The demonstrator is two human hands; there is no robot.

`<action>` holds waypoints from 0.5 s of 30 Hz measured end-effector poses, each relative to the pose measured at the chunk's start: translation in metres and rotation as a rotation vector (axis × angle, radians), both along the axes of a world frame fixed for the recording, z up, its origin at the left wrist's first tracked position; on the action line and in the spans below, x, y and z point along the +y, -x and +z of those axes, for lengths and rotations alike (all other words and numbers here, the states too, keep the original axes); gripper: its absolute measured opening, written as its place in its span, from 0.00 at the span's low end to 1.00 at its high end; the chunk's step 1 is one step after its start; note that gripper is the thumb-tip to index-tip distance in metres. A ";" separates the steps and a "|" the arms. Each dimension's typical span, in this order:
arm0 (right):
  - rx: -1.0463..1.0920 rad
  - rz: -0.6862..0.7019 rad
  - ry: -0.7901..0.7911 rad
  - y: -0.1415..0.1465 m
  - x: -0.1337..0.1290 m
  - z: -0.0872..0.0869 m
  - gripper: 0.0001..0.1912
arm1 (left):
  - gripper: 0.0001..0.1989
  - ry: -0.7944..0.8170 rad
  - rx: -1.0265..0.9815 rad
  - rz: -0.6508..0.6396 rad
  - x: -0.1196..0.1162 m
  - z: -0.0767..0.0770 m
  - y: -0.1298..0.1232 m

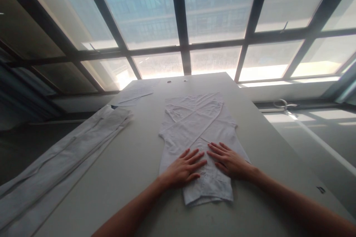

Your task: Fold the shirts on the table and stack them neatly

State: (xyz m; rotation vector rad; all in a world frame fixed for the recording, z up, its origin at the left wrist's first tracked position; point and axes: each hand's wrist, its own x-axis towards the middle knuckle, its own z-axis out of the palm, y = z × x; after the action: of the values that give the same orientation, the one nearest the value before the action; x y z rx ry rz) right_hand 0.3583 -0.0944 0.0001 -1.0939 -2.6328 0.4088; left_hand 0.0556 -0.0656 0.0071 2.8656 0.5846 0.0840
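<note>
A white shirt lies flat on the grey table, its sleeves folded across each other over the body. My left hand rests palm down on the shirt's near part, fingers spread. My right hand presses flat on the cloth beside it, fingers pointing left towards the other hand. Neither hand grips anything.
A long white garment lies along the table's left edge. Sheets of paper sit at the far left corner. Two small holes mark the table's far end. Large windows stand behind; a handle is on the right sill.
</note>
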 end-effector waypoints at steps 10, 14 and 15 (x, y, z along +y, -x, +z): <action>0.031 -0.054 0.037 -0.006 -0.002 -0.004 0.28 | 0.33 0.094 0.007 -0.010 -0.006 0.008 0.003; 0.033 -0.067 0.044 -0.008 -0.002 -0.004 0.28 | 0.34 0.097 0.001 -0.034 -0.012 0.011 0.007; 0.038 -0.071 0.046 -0.009 -0.002 -0.004 0.28 | 0.34 0.098 0.001 -0.041 -0.014 0.013 0.009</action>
State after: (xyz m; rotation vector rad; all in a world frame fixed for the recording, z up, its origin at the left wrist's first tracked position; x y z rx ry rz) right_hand 0.3672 -0.0960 -0.0040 -1.1782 -2.5549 0.4730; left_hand 0.0471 -0.0792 0.0197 2.7816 0.5157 0.0464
